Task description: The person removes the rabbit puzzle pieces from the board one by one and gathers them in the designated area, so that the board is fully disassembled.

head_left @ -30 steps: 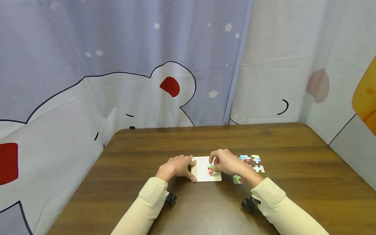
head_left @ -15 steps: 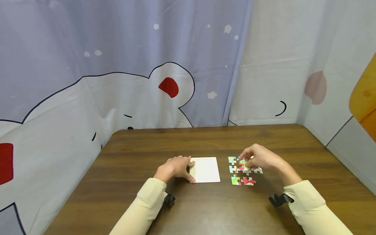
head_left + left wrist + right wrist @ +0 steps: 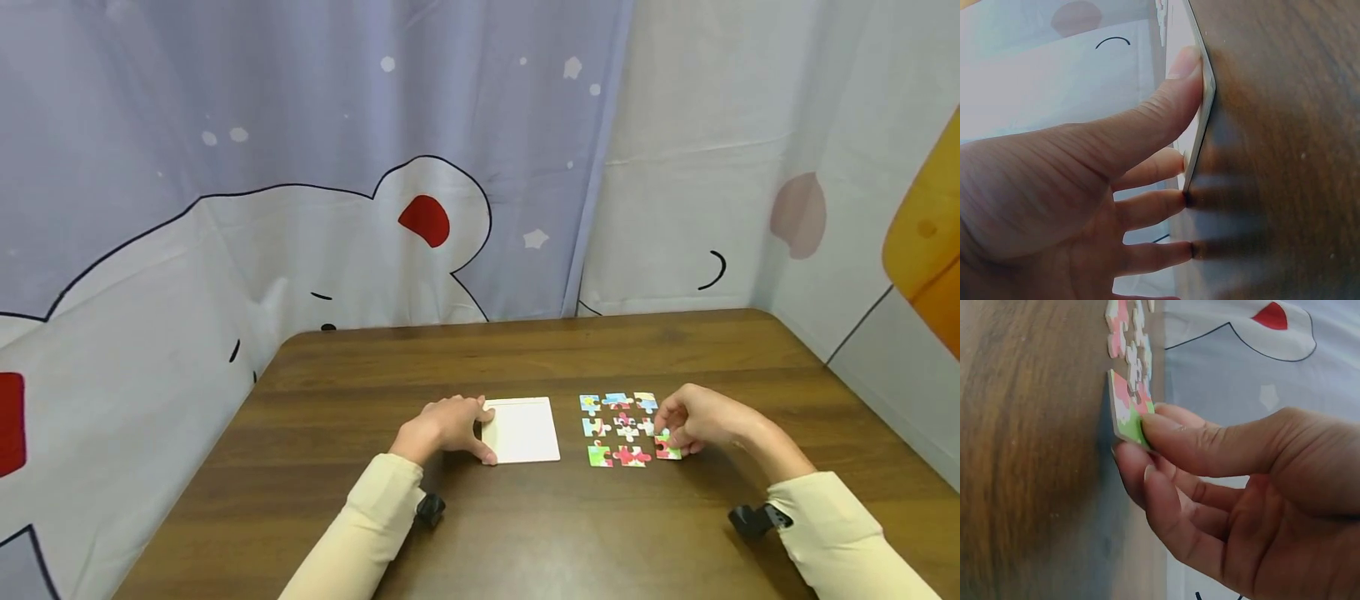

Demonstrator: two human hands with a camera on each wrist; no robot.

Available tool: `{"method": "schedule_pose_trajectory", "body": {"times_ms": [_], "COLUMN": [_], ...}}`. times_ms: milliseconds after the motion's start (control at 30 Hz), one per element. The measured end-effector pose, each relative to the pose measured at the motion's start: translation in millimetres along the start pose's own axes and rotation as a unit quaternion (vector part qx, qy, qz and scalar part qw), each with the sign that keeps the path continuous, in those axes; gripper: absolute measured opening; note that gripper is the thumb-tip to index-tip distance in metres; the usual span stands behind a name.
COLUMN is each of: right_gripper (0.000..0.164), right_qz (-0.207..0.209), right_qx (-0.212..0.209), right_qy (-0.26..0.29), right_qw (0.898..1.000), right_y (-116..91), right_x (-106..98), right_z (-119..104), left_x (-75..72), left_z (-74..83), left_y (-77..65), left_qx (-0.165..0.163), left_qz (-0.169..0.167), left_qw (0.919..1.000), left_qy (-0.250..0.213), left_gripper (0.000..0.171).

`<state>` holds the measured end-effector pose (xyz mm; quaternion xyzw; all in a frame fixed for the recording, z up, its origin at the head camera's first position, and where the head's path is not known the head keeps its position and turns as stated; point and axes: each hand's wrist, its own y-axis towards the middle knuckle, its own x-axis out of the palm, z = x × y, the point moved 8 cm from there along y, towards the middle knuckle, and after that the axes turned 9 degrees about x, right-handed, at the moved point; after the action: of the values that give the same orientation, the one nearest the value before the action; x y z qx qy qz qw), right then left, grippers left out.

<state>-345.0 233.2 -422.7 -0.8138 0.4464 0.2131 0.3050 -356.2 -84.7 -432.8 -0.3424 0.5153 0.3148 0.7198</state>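
In the head view a square white board [image 3: 522, 430] lies flat on the wooden table. My left hand [image 3: 444, 429] rests at its left side, thumb on the near corner. The left wrist view shows the thumb on the board's surface [image 3: 1175, 31] and straight fingers at its edge and on the table. My right hand [image 3: 705, 418] pinches a green and red jigsaw piece [image 3: 1130, 419] between thumb and fingers, at the near right corner of a loose layout of several jigsaw pieces [image 3: 632, 456]. The undersides of the right fingertips are partly hidden.
The brown wooden table [image 3: 390, 367] carries the board and the pieces, with a gap of table between them. A printed curtain [image 3: 315, 250] hangs behind the far edge and along the sides. A black wrist camera [image 3: 750, 521] sits under the right sleeve.
My right hand has carried the green and red piece from over the white board, rightward across the layout, to its near right corner. My left hand has stayed on the board.
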Motion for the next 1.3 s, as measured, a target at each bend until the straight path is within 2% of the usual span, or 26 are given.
{"method": "schedule_pose_trajectory", "body": {"times_ms": [367,633,800,1000,1300], "right_gripper": [0.016,0.017,0.017,0.006,0.009], "right_qz": [0.047,0.059,0.073,0.119,0.138], "right_qx": [0.024,0.039,0.031,0.022,0.054], "right_qy": [-0.050,-0.059,-0.065,-0.089,-0.097], "right_qw": [0.997,0.996,0.995,0.989,0.984], "right_y": [6.3,4.2,1.8,3.5,8.9], "right_x": [5.6,4.3,0.4,-6.8,-7.9], "right_z": [0.6,1.4,-0.9,-1.8,9.1], "left_x": [0.1,-0.9,-2.7,-3.2,-0.9], "left_z": [-0.9,1.8,4.1,3.1,2.8], "left_y": [-1.4,-0.6,-0.6,0.2,0.6], "left_qx": [0.004,0.006,0.007,0.004,0.005], "left_qz": [0.003,0.003,0.003,0.001,0.000], "left_qw": [1.0000,1.0000,1.0000,1.0000,1.0000], "left_qy": [-0.006,0.000,0.001,0.004,0.000], "left_gripper": [0.081,0.081,0.081,0.081,0.081]}}
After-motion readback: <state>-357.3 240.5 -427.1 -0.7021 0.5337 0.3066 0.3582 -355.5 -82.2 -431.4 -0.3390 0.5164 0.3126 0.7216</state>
